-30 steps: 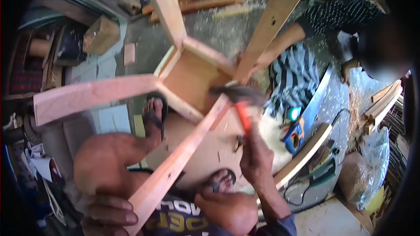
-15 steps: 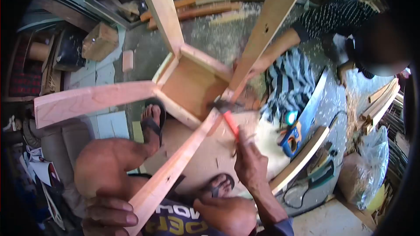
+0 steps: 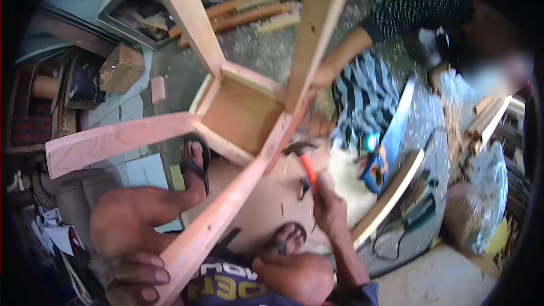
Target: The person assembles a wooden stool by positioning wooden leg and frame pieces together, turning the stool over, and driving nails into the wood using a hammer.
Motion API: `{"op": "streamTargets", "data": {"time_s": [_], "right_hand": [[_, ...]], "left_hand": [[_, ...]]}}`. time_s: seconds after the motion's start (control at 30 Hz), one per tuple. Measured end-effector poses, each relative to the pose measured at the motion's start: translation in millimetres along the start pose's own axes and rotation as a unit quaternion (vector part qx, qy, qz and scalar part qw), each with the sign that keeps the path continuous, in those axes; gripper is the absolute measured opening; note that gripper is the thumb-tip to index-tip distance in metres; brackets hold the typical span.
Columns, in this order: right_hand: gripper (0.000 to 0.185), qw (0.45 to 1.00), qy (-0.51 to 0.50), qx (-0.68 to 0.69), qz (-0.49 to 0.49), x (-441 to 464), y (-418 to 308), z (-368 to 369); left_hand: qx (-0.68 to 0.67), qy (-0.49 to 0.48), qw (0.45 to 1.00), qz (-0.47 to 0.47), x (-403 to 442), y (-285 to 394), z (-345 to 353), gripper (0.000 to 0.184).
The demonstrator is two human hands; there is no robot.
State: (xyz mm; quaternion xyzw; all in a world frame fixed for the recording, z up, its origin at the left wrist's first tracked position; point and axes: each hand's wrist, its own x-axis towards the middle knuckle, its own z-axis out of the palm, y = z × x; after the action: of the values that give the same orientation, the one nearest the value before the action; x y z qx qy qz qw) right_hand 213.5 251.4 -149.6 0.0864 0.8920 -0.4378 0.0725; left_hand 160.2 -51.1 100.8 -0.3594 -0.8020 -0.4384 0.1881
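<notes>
A wooden stool frame (image 3: 238,69) lies upside down on the floor, its legs splayed outward around a brown seat panel (image 3: 241,116). My left hand (image 3: 136,277) grips the end of the nearest stool leg (image 3: 207,224), close to my lap. In my right hand (image 3: 330,209) is a hammer (image 3: 307,165) with a red handle. Its dark head is beside the near leg's joint, apart from the wood. Another person's hand (image 3: 309,93) is at the right-hand leg (image 3: 317,34), its fingers partly hidden behind it.
A handsaw (image 3: 391,141) with a blue handle lies right of a striped cloth (image 3: 365,96). Near it are a curved wooden piece (image 3: 391,195) and a green power tool (image 3: 422,213). Wood strips (image 3: 249,17) lie at the back. A plastic bag (image 3: 481,204) stands far right.
The hammer has moved back from the joint, down and to the right. The near leg now meets the frame's corner, where a gap showed before. My left hand keeps its hold.
</notes>
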Motion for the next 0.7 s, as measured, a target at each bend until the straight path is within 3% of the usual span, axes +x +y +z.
{"op": "streamTargets", "data": {"time_s": [0.1,0.13,0.17,0.23,0.3,0.4,0.57,0.6,0.67,0.7], "right_hand": [[0.041,0.979,0.039,0.031,0.197,-17.8,31.9,-17.7],[0.042,0.979,0.055,-0.012,0.198,-22.2,50.3,-19.8],[0.042,0.967,0.011,-0.093,0.237,-17.2,45.6,-32.0],[0.036,0.958,0.113,-0.246,0.098,-10.0,62.4,-21.0],[0.031,0.971,0.222,-0.09,-0.018,25.0,53.6,-4.0],[0.028,0.981,0.17,-0.046,-0.085,92.3,48.0,47.1],[0.02,0.956,0.192,-0.179,-0.126,162.5,62.3,106.6],[0.019,0.951,0.176,-0.216,-0.135,162.4,62.6,110.4],[0.019,0.945,0.155,-0.245,-0.151,157.8,63.0,112.9],[0.019,0.937,0.13,-0.278,-0.169,154.1,63.1,113.6]], "left_hand": [[-0.002,-0.005,1.0,-0.009,-1.4,-1.2,2.0,0.044],[-0.003,-0.006,1.0,-0.014,-2.7,0.6,3.1,0.045],[-0.003,-0.002,1.0,-0.016,-5.8,1.7,3.6,0.045],[-0.01,0.023,1.0,-0.011,-14.5,6.4,6.2,0.045],[-0.03,0.079,0.996,-0.003,-20.4,14.5,11.2,0.046],[-0.058,0.146,0.988,0.011,-24.6,27.9,10.0,0.047],[-0.11,0.098,0.988,0.048,-16.9,24.5,-5.7,0.05],[0.117,0.033,0.989,0.086,-14.1,31.0,-24.7,0.047],[0.478,-0.076,0.857,0.177,2.7,57.2,-33.4,0.034],[0.571,-0.154,0.798,0.114,6.7,87.1,-24.7,0.027]]}}
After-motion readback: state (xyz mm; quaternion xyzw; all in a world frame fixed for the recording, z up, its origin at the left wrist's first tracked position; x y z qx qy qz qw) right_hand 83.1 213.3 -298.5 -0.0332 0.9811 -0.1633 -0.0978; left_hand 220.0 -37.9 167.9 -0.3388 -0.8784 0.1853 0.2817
